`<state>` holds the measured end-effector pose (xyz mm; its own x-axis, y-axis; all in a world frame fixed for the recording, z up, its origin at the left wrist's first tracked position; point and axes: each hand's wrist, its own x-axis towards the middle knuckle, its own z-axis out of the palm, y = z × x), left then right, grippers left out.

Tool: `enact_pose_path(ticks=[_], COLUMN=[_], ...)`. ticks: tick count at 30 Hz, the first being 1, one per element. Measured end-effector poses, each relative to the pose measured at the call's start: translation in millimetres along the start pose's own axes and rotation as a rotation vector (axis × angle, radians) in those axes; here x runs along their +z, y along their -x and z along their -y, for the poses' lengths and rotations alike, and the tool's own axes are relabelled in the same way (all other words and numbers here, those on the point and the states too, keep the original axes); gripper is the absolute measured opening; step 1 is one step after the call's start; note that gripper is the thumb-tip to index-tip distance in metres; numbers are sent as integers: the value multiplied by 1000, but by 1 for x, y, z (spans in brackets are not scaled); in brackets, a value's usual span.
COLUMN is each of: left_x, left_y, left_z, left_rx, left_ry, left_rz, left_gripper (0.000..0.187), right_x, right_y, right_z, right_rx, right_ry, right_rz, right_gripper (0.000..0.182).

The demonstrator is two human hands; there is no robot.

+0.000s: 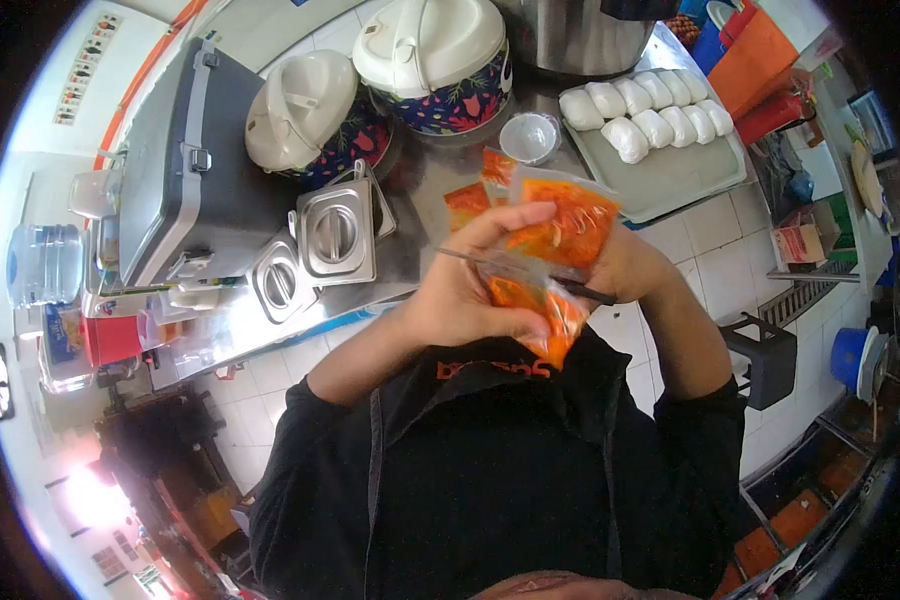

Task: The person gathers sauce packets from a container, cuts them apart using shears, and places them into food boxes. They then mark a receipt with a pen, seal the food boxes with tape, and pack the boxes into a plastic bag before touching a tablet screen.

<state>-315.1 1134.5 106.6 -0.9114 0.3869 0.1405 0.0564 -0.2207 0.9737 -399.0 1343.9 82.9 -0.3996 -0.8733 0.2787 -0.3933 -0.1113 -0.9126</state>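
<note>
My left hand (460,290) is closed round clear plastic bags of orange food, over the front of my black top. The upper bag (570,218) stands above the fingers, and the lower bag (550,318) hangs beneath them, its corner pointing down. My right hand (630,268) is closed at the right side of the bags, on what looks like a knife (598,295). Its dark handle shows by the fingers, and a thin blade crosses between the bags towards my left hand. More orange packets (467,205) lie on the metal table behind.
Several white wrapped bundles (660,105) sit on a pale tray (660,185). A small white bowl (530,138), lidded flowered pots (435,70), steel containers with lids (337,235) and a grey cooler box (205,160) stand on the metal table (420,180).
</note>
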Motion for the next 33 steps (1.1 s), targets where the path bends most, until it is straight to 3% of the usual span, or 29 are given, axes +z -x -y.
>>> enact_pose_path(ticks=[1, 3, 4, 5, 7, 9, 12, 14, 15, 16, 18, 22, 24, 26, 29, 31, 33], left_x=[-8, -27, -41, -48, -73, -90, -91, -82, -91, -106, -132, -141, -147, -141, -129, -132, -131], left_y=[1, 9, 8, 16, 24, 28, 15, -2, -7, -9, -11, 2, 0, 2, -13, -17, -21], left_z=[4, 5, 6, 0, 4, 18, 51, 76, 111, 151, 202, 225, 223, 211, 180, 185, 187], left_rx=[61, 70, 166, 25, 28, -37, -277, -388, -341, -295, -387, -428, -430, -461, -483, -452, -519], left_ry=[-112, -190, -291, -199, -299, -249, -215, -345, -315, -283, -651, -1189, -1333, -1431, -1539, -1640, -1569], left_rz=[-45, -209, -324, -485, -694, -770, -623, -559, -548, -535, -463, -432, -379, -272, -59, 59, 103], left_gripper=[91, 87, 84, 81, 69, 64, 56, 51, 49, 47, 47, 62, 82, 102, 127, 136, 133], right_x=[4, -6, -10, -13, -4, 3, 4, 10, 10, 5, 0, -1, 17, 46, 62, 63, 58], right_y=[2, 17, 31, 45, 84, 105, 70, 58, 53, 49, 44, 35, 18, 1, -18, -30, -38], right_z=[-1, -13, -23, -34, -81, -147, -162, -192, -203, -208, -214, -221, -205, -210, -211, -201, -203], right_rx=[48, 549, 672, 794, 779, 803, 878, 894, 900, 884, 852, 728, 602, 583, 458, 538, 574], right_ry=[-124, -249, -303, -357, -438, -338, 598, 786, 880, 844, 771, 799, 800, 733, 842, 841, 827], right_rz=[-61, 98, 76, 44, -223, -389, -337, -506, -594, -640, -719, -619, -481, -420, -381, -350, -323], right_gripper=[96, 77, 68, 60, 45, 33, 31, 34, 36, 34, 31, 19, 14, 50, 46, 51, 53])
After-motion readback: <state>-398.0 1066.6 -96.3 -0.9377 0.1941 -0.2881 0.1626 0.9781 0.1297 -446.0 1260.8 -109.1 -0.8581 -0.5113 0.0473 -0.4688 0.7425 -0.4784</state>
